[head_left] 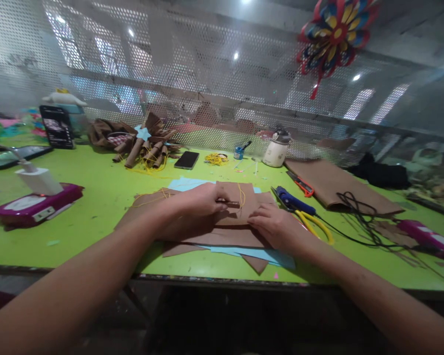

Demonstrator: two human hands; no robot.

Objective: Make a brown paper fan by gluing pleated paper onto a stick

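Note:
My left hand (206, 198) is closed around a short, thin brown stick, pen-like in shape (232, 203), held sideways over a piece of brown paper (229, 189). At the lower right edge of that paper, my right hand (272, 224) has its fingers bent onto it, gripping the edge; the thumb is partly hidden. A loop of yellow string (241, 197) lies across the piece. Beneath are larger brown sheets (244, 238) and light blue paper (262, 254), partly covered by my hands.
Right of my hands lie yellow-handled scissors (316, 224), a blue corded tool (294, 200), an orange cutter (301, 184) and folded brown paper (340, 185). Behind are a phone (187, 159), yellow string (216, 159), a bottle (276, 150) and brown paper rolls (148, 148). A purple power strip (40, 209) sits left.

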